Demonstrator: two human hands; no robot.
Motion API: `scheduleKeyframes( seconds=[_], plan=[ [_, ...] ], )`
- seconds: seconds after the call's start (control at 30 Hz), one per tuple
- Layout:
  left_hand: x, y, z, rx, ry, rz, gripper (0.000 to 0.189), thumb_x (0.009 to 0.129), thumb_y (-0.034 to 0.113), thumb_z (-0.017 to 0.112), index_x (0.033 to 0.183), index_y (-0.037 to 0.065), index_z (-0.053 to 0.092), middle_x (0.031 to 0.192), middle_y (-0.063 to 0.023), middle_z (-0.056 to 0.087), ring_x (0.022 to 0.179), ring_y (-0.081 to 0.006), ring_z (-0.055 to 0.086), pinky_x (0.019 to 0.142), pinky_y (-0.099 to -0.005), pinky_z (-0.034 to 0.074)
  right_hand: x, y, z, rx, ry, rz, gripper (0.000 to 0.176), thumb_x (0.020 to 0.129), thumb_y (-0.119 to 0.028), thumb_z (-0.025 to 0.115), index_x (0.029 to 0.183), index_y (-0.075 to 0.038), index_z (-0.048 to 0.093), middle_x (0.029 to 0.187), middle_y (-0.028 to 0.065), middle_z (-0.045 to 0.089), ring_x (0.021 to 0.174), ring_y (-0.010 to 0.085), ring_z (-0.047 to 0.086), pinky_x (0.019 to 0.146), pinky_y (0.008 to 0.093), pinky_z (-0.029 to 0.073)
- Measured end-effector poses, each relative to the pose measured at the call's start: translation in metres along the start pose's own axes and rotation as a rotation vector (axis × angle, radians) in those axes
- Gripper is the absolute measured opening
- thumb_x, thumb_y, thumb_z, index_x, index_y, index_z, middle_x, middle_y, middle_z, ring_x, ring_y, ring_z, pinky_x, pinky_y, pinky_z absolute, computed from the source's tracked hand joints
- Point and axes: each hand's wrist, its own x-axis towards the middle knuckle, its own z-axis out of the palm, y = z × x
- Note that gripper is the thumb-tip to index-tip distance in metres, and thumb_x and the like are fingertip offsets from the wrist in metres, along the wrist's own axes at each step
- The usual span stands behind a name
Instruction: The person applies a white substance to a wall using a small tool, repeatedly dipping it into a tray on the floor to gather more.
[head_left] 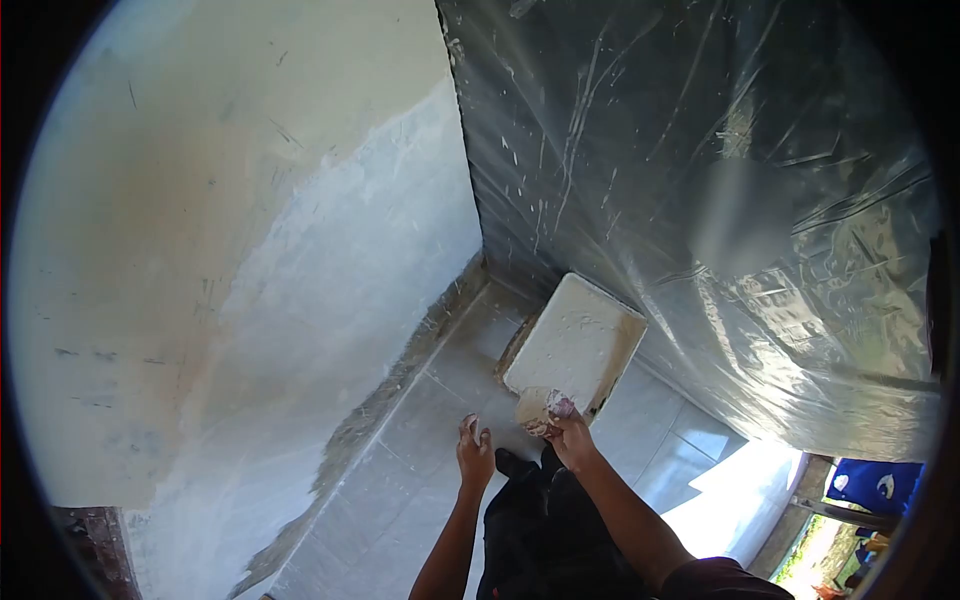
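My right hand (pixel 570 438) is closed on a plaster-caked tool (pixel 533 408), broad and pale, with a purplish part by the fingers. Its exact kind I cannot tell under the coating. The tool overlaps the near edge of a shallow rectangular tray (pixel 580 335) that holds smooth, off-white plaster. My left hand (pixel 474 452) is raised to the left of the tool, thumb and fingers apart, with white smears on the fingertips and nothing in it.
On the left rises a wall (pixel 340 260) with a fresh white coat over its lower part and a rough strip along its base. Shiny dark plastic sheeting (pixel 640 130) covers the right side. Grey tiles (pixel 400 470) make up the floor, sunlit at the lower right beside a blue cloth (pixel 870 487).
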Motion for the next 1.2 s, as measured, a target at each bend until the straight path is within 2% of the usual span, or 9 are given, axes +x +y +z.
scheduleKeyframes(
  seconds=[0.1,0.17,0.23,0.37,0.47,0.57,0.73,1.03,1.2],
  plan=[
    [-0.031,-0.03,0.043,-0.015,-0.11,-0.22,0.037,0.098,0.008,0.055,0.132,-0.004,0.048,0.132,-0.0305,0.059,0.129,-0.0403,0.056,0.103,-0.0399,0.046,-0.009,0.006,-0.063,-0.25,0.115,0.062,0.043,0.092,0.003,0.052,0.134,0.001,0.056,0.123,0.0183,0.066,0.111,0.0268,0.066,0.094,0.0398,0.054],
    [-0.047,-0.041,0.07,-0.019,-0.164,-0.341,0.037,0.099,0.011,0.055,0.132,-0.005,0.049,0.131,-0.0304,0.06,0.127,-0.0399,0.058,0.103,-0.0403,0.047,-0.009,0.003,-0.109,-1.178,0.222,-0.012,0.032,0.091,0.003,0.056,0.12,0.002,0.067,0.111,0.0119,0.071,0.096,0.0232,0.07,0.086,0.0325,0.054],
    [-0.058,-0.052,0.097,0.001,-0.263,-0.491,0.039,0.101,0.017,0.056,0.132,-0.005,0.05,0.128,-0.0301,0.062,0.123,-0.0392,0.061,0.101,-0.0411,0.048,-0.011,-0.027,-0.112,-1.287,0.27,-0.036,0.024,0.09,0.001,0.061,0.111,-0.001,0.073,0.101,0.011,0.075,0.087,0.0201,0.07,0.082,0.0307,0.052],
    [-0.089,-0.125,0.17,-0.11,-0.281,-0.491,0.047,0.107,0.032,0.043,0.136,-0.005,0.047,0.122,-0.0293,0.065,0.111,-0.0355,0.068,0.096,-0.0397,0.051,0.024,-0.066,-0.163,-1.621,-0.104,-0.711,0.029,0.084,0.004,0.067,0.111,-0.003,0.072,0.11,0.0154,0.073,0.104,0.0359,0.068,0.092,0.0448,0.052],
    [-0.088,-0.112,0.204,-0.447,-0.291,-0.617,0.06,0.109,0.045,0.034,0.14,-0.005,0.045,0.126,-0.025,0.064,0.101,-0.0329,0.072,0.095,-0.0403,0.053,0.045,-0.082,-0.188,-1.939,-0.266,-0.821,0.036,0.081,0.004,0.066,0.114,-0.009,0.071,0.119,0.0083,0.071,0.122,0.0287,0.06,0.109,0.0441,0.041],
    [-0.089,-0.117,0.233,-0.603,-0.249,-0.584,0.065,0.109,0.048,0.031,0.134,-0.01,0.046,0.123,-0.0257,0.064,0.09,-0.0314,0.075,0.092,-0.0405,0.055,0.06,-0.092,-0.206,-2.153,-0.437,-0.822,0.042,0.079,0.0,0.064,0.119,-0.011,0.069,0.127,0.0075,0.067,0.124,0.0275,0.058,0.109,0.0468,0.04],
    [-0.09,-0.132,0.261,-0.681,-0.13,-0.598,0.05,0.11,0.041,0.037,0.108,-0.004,0.058,0.099,-0.0145,0.069,0.078,-0.0248,0.073,0.083,-0.0374,0.057,0.069,-0.082,-0.247,-2.276,-0.528,-0.806,0.046,0.079,-0.004,0.064,0.124,-0.015,0.068,0.132,0.001,0.065,0.132,0.0243,0.053,0.119,0.0522,0.032],
    [-0.088,-0.112,0.277,-0.686,0.084,-0.656,0.047,0.112,0.034,0.034,0.108,-0.005,0.059,0.086,-0.0119,0.067,0.072,-0.0206,0.069,0.075,-0.0362,0.057,0.063,-0.077,-0.263,-2.112,-0.49,-0.8,0.043,0.083,-0.003,0.063,0.122,-0.018,0.07,0.131,-0.0014,0.066,0.131,0.0228,0.054,0.12,0.0561,0.03],
    [-0.087,-0.107,0.279,-0.643,0.087,-0.633,0.05,0.112,0.035,0.032,0.11,-0.007,0.059,0.091,-0.0152,0.07,0.077,-0.0219,0.071,0.075,-0.0362,0.059,0.055,-0.089,-0.271,-2.044,-0.702,-0.7,0.047,0.076,0.005,0.067,0.12,-0.012,0.07,0.128,0.0033,0.067,0.131,0.0283,0.054,0.118,0.0602,0.028]
  ],
)
